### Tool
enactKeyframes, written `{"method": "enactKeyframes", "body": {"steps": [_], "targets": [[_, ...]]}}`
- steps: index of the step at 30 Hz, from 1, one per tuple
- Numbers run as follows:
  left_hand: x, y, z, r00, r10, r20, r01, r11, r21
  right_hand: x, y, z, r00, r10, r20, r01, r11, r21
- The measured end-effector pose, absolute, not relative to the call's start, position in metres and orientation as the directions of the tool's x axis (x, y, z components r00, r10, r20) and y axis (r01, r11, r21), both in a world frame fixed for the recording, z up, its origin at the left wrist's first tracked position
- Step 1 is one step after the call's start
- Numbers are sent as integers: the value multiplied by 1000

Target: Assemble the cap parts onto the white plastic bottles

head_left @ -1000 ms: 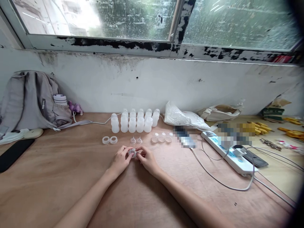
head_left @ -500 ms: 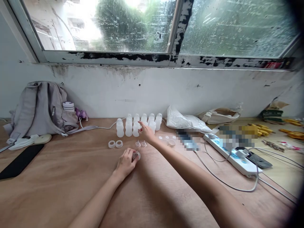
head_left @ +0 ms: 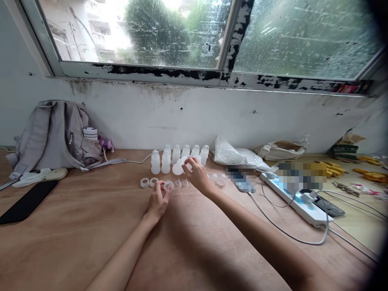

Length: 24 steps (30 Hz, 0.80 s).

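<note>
Small translucent white bottles [head_left: 155, 162] stand in a cluster at the back of the table, several of them upright. One white bottle [head_left: 178, 166] is tilted, its end pinched by the fingers of my right hand [head_left: 195, 173]. In front of the cluster, my left hand [head_left: 158, 202] grips a clear plastic ring [head_left: 168, 186] between thumb and fingers; what sits inside the ring is too small to tell. To its left lie two whitish rings [head_left: 145, 182]. Two clear nipple-shaped pieces [head_left: 178, 183] rest just to its right, below my right hand.
Small clear discs [head_left: 220, 182] lie right of my right wrist. Further right are a phone [head_left: 241, 180], a white power strip [head_left: 298, 200] with cables, and a plastic bag [head_left: 227, 151]. A grey backpack [head_left: 57, 133] and a black flat object [head_left: 28, 202] occupy the left side.
My left hand has moved back and slightly left with the clear ring, closer to the whitish rings. My right hand has taken hold of a bottle and tipped it, drawing slightly right.
</note>
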<state>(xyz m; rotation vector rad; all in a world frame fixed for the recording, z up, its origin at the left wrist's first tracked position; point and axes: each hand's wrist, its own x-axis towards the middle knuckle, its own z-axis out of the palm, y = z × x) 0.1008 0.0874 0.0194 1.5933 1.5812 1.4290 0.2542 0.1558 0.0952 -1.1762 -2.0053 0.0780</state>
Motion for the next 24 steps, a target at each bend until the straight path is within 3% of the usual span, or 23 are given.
{"method": "enactKeyframes", "body": {"steps": [3, 11, 14, 17, 21, 24], "targets": [[103, 88, 20, -259, 937, 236, 173, -195, 965, 270, 135, 97, -231, 737, 636, 626, 613, -483], [117, 85, 16, -186, 982, 29, -169, -61, 984, 295, 99, 57, -321, 756, 571, 532, 643, -552], [122, 82, 15, -125, 989, -82, -401, 26, 916, 293, 95, 42, -318, 764, 562, 480, 641, -599], [127, 79, 16, -35, 983, -178, -641, 115, 759, 287, 93, 26, -349, 782, 516, 420, 623, -660], [129, 78, 18, 2, 981, -192, -699, 138, 701, 282, 94, 11, -374, 826, 421, 397, 553, -733], [128, 78, 20, -20, 979, -201, -703, 129, 700, 287, 96, 11, -346, 841, 417, 464, 539, -702]]}}
